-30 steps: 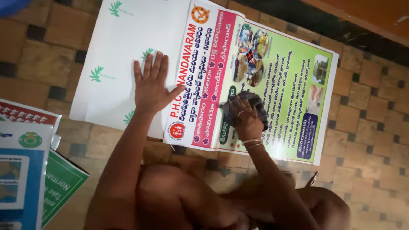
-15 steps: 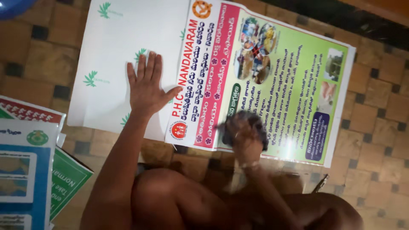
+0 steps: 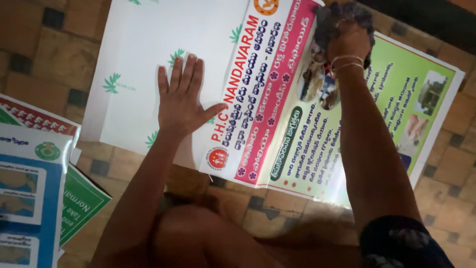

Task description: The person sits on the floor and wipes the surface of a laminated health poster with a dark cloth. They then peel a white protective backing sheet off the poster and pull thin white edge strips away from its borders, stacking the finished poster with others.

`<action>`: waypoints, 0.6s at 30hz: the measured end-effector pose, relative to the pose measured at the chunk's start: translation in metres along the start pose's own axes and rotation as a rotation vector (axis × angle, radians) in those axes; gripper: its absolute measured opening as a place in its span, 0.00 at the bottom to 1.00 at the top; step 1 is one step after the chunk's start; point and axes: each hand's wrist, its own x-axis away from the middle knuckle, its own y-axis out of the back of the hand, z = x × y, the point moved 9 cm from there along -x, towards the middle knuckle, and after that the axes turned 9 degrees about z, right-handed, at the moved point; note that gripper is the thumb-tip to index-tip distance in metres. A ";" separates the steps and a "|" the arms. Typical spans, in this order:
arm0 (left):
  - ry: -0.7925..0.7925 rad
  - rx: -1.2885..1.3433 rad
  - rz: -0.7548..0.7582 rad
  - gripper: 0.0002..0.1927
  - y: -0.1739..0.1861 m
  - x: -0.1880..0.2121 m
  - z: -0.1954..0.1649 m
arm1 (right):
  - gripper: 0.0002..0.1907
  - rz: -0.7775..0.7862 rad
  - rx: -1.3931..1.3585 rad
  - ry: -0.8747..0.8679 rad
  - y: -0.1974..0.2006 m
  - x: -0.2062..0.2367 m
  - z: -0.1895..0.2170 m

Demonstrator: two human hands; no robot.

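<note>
While my left hand (image 3: 183, 101) lay flat, fingers spread, on the white backing sheet with green leaf marks (image 3: 144, 59), the glossy pink-and-green printed poster (image 3: 297, 124) ran lengthwise to its right. My right hand (image 3: 349, 42) was clenched round a dark crumpled cloth (image 3: 332, 20) at the poster's far edge (half a second earlier it had been near the close edge).

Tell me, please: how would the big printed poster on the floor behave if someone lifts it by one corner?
The poster is a thin glossy sheet lying flat on the tiled floor, so it would probably flop and bend. It looks light. The left hand presses the white backing sheet while the right hand rubs with a dark cloth, suggesting it slides easily.
</note>
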 end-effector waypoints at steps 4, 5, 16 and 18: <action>-0.017 -0.025 -0.014 0.61 0.003 -0.002 0.000 | 0.27 0.094 -0.016 0.018 -0.010 0.054 0.017; -0.015 0.000 -0.008 0.60 0.003 -0.001 0.001 | 0.20 0.115 0.002 -0.007 -0.012 0.090 0.026; -0.050 -0.014 -0.071 0.62 0.008 0.012 0.008 | 0.25 0.170 -0.053 0.189 0.047 0.382 0.145; -0.058 -0.019 -0.083 0.62 0.009 0.012 0.006 | 0.26 0.087 -0.024 0.208 0.045 0.360 0.141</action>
